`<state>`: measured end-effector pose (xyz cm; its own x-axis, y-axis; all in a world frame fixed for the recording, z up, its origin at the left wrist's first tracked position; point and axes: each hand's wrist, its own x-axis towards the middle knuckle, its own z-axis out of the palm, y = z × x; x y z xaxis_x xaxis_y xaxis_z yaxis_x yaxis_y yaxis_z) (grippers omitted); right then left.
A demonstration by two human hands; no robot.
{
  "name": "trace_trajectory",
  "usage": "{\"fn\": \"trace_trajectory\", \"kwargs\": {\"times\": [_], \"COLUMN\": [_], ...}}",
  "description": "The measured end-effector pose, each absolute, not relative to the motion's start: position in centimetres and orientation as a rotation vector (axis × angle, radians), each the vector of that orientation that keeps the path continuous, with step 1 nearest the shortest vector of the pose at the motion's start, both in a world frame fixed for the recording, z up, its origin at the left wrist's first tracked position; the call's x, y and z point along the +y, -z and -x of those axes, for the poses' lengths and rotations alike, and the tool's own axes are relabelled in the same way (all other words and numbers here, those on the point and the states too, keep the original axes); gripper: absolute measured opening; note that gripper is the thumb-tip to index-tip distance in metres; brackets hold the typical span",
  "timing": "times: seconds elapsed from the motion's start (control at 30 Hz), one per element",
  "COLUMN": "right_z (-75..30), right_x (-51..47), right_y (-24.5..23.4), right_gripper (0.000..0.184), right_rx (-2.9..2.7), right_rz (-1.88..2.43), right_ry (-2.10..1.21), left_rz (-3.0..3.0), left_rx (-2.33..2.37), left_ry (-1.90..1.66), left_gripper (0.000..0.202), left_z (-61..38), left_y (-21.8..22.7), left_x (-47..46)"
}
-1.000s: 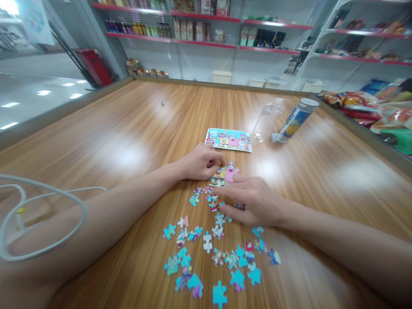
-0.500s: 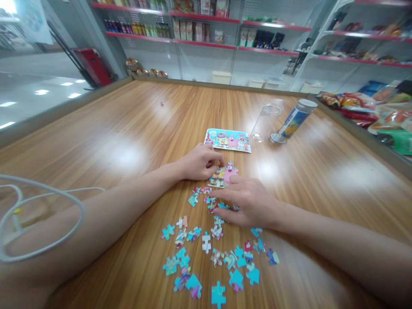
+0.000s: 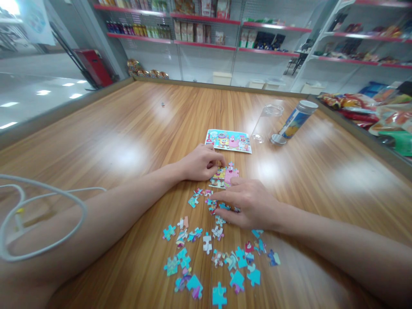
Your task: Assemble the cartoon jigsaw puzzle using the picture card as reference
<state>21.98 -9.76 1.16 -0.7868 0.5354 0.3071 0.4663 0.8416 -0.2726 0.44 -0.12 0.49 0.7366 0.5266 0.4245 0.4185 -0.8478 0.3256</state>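
My left hand point(image 3: 202, 162) rests at the upper left of a small joined part of a jigsaw puzzle point(image 3: 231, 173), showing yellow and pink cartoon figures. Its fingers are bent, with a gap between index finger and thumb, and the fingertips touch the puzzle's edge. Below it, my right hand point(image 3: 247, 201) reaches in from the right, index finger and thumb apart over loose puzzle pieces point(image 3: 212, 207). The palm hides some of these pieces. More loose pieces, mostly light blue, such as a blue puzzle piece point(image 3: 219, 295), lie scattered nearer to me.
Behind the puzzle lies a printed picture card point(image 3: 229, 141). A clear plastic jar point(image 3: 265, 122) and a blue canister point(image 3: 299, 120) stand to its right, near a round metal lid point(image 3: 278, 139). A white cable point(image 3: 82, 210) loops at left. Snack bags point(image 3: 357, 107) lie beyond the right edge.
Both hands keep almost the same place and pose. The whole view has shifted very slightly; no puzzle piece has visibly moved.
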Motion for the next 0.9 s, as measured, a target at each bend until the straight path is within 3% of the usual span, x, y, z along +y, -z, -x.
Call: {"fn": "trace_trajectory", "kwargs": {"times": [0.9], "right_z": [-21.94], "right_x": [-9.85], "right_y": [-1.32], "right_gripper": [0.028], "right_rx": [-2.649], "right_rz": [0.738], "right_ry": [-0.361], "left_rz": [-2.729], "left_rx": [0.757], "left_ry": [-0.755], "left_gripper": [0.028], "left_z": [-0.45], "left_y": [-0.47], "left_x": [-0.14]}}
